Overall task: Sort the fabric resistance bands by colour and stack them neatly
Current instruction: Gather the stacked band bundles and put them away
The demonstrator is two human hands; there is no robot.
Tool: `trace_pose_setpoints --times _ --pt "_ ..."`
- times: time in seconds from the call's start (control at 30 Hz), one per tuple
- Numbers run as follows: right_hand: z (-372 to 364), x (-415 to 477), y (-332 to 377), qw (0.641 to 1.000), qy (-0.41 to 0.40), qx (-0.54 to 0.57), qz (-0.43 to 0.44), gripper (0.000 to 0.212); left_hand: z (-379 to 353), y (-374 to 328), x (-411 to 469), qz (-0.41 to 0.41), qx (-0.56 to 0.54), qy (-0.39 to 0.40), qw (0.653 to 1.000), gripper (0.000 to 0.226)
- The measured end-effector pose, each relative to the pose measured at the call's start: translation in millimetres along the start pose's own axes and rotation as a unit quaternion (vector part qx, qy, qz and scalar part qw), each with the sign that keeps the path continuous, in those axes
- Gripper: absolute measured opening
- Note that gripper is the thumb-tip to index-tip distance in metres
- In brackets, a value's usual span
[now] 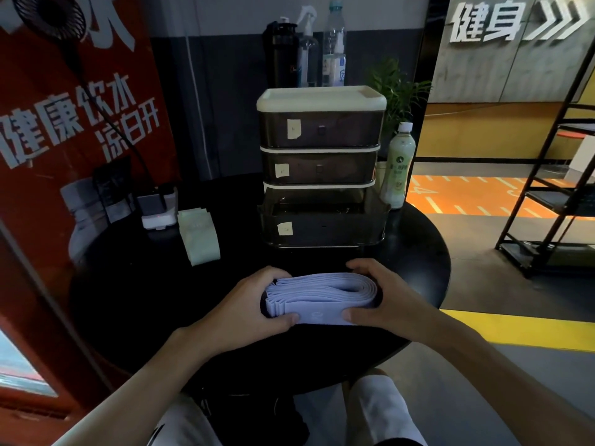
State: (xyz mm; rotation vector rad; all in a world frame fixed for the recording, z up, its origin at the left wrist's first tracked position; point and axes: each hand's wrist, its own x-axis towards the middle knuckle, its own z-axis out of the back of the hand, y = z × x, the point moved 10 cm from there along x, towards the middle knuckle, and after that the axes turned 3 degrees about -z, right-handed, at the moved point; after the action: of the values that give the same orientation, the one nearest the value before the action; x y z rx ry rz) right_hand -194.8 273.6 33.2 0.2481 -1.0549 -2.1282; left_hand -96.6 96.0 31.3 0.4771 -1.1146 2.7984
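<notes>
Squaring up the lilac band stack [322, 296] on the near side of the black table [415, 249], gripping its ends with left hand [254, 305] and right hand [384, 297], fingers [363, 266] curled behind, thumbs [285, 318] pinching in front. Best to press evenly inward, keeping edges flush. Top layers perhaps uneven, hard to tell in this gloom.

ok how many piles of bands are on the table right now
2. A lavender pile at the near edge, gripped at its ends by the left hand and right hand; a pale green pile further back on the left. The drawer unit may hide more.
</notes>
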Motion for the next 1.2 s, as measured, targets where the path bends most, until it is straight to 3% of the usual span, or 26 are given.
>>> trace_pose_setpoints --times 0.17,0.4,0.6,1.07,1.2 --pt "4.7 -2.4 6.0 0.999 -0.023 -0.036 0.008 0.035 10.9 2.1 -2.8 0.025 -0.018 -0.029 0.999 0.042" --pt "51.3 2.4 55.5 0.995 -0.084 0.026 0.049 0.041 69.3 -44.9 11.8 0.014 -0.033 -0.086 0.996 0.041" --pt "109.2 31.7 99.0 0.984 -0.159 0.017 0.082 0.035 122.9 -95.9 65.3 -0.045 0.031 -0.143 0.988 0.042" --pt "109.7 115.7 45.1 0.991 -0.111 -0.051 -0.061 0.032 88.9 -40.9 141.3 0.029 0.132 -0.051 0.99 0.038" --pt "108.4 117.9 35.4 0.977 -0.125 -0.152 -0.079 0.035 81.5 -31.8 146.7 0.04 0.162 -0.022 0.986 0.041"
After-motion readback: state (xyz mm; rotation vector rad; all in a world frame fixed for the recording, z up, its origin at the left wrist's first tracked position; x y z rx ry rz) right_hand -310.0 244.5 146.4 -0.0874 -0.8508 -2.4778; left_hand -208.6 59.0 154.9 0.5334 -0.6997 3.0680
